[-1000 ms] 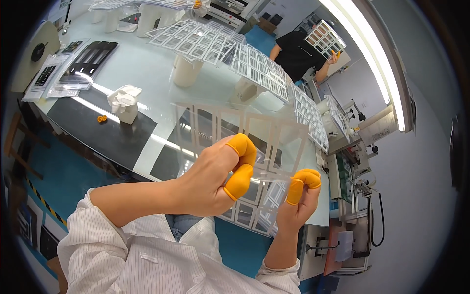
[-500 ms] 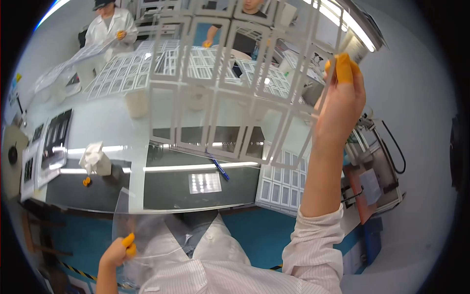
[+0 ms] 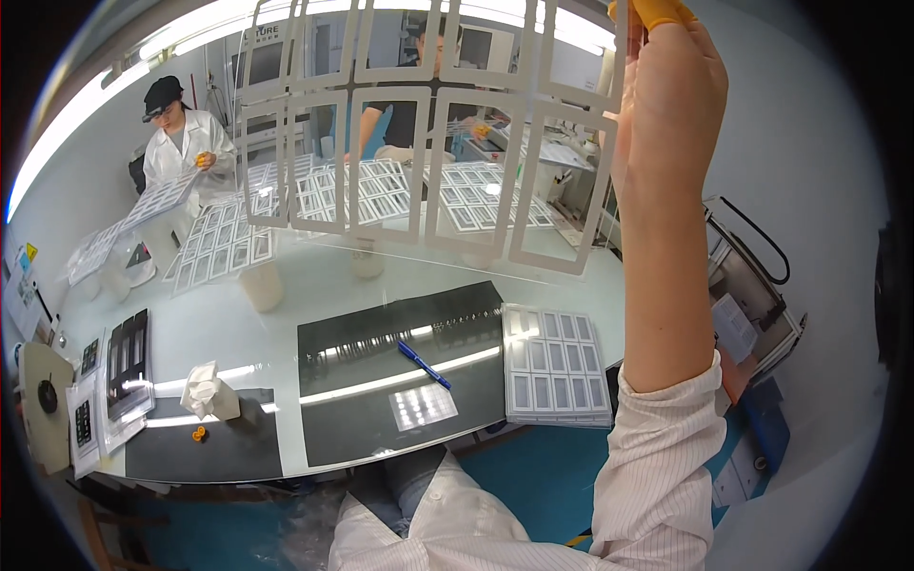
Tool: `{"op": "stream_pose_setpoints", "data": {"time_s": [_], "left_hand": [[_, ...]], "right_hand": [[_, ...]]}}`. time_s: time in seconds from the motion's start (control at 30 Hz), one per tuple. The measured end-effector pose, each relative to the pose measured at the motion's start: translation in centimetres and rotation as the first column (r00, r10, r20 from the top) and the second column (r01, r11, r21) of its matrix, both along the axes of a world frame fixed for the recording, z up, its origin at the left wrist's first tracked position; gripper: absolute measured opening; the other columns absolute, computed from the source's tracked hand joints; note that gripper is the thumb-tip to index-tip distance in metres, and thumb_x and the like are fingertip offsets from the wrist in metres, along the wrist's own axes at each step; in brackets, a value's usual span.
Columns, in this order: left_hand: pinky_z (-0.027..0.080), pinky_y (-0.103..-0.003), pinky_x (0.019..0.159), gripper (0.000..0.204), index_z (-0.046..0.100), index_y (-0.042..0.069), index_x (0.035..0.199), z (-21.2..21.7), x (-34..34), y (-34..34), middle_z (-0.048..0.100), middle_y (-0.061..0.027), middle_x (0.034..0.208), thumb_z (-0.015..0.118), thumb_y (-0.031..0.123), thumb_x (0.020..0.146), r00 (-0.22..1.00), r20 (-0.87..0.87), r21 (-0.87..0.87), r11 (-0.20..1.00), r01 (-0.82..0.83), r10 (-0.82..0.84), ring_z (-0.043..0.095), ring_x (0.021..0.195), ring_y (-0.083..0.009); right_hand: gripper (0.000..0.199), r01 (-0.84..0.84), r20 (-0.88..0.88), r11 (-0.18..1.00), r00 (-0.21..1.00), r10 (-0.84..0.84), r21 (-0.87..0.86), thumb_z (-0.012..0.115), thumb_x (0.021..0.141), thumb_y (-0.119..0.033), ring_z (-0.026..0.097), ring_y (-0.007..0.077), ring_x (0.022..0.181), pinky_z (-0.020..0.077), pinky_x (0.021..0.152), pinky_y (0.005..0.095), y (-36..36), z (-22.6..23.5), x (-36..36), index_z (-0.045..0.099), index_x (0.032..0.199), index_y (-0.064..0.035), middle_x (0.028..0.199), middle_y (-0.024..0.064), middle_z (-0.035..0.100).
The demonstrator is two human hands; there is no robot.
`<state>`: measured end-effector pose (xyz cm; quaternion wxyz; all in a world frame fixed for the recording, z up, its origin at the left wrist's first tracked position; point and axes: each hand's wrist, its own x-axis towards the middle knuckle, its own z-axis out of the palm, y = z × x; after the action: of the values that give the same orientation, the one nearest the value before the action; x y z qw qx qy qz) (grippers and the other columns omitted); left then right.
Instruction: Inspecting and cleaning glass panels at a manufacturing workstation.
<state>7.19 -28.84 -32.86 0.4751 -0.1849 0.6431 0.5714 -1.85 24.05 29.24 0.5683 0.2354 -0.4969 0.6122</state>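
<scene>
My right hand (image 3: 671, 105), with yellow finger cots on its fingertips, is raised at the upper right. Its fingers pinch the right edge of a large clear sheet (image 3: 476, 97) bearing rows of pale rectangular frames. The sheet hangs upright above the table, and I see the room through it. My left hand is out of view. At the lower edge, beside my coat, a crumpled clear film (image 3: 309, 523) shows blurred. Below the sheet, a blue pen (image 3: 424, 364) lies on a black mat (image 3: 390, 333), near a shiny patch of reflected lights.
A stack of framed sheets (image 3: 557, 366) lies right of the mat. At left are a tissue holder (image 3: 214, 395), orange finger cots (image 3: 199, 434) and black-patterned sheets (image 3: 129, 362). Farther back, sheets rest on white tubs (image 3: 262, 285); two people work there, one in a white coat (image 3: 186, 143).
My right hand has lifted the framed sheet higher. My left hand, which held clear film at the lower left, has left the view. The view has tilted upward.
</scene>
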Motion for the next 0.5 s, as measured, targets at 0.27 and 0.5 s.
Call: {"op": "stream_pose_setpoints", "data": {"time_s": [0.27, 0.5], "left_hand": [[0.043, -0.034, 0.061, 0.019, 0.059, 0.003, 0.084, -4.5, 3.6, -1.0, 0.057, -0.008, 0.078, 0.056, 0.019, 0.076, 0.983, -0.138, -0.019, 0.993, 0.116, -0.118, 0.053, 0.067, -0.0204], [0.043, -0.034, 0.068, 0.022, 0.06, 0.003, 0.09, -6.7, 5.9, -1.4, 0.059, -0.0078, 0.086, 0.06, 0.018, 0.074, 0.942, -0.229, -0.07, 0.97, 0.235, -0.245, 0.054, 0.075, -0.02]], "right_hand": [[0.015, 0.082, -0.004, 0.994, 0.997, -0.082, -0.076, 0.051, 0.087, -0.017, 0.034, 0.0085, 0.057, 0.0303, 0.061, 0.02, -1.7, 0.9, 1.5, 0.053, 0.076, -0.0069, 0.062, -0.0019, 0.04], [0.013, 0.103, -0.017, 0.985, 0.994, -0.107, -0.141, 0.051, 0.086, -0.016, 0.04, 0.0098, 0.063, 0.0338, 0.067, 0.0209, -2.1, 2.1, 2.3, 0.055, 0.08, -0.0047, 0.068, 0.0006, 0.046]]}}
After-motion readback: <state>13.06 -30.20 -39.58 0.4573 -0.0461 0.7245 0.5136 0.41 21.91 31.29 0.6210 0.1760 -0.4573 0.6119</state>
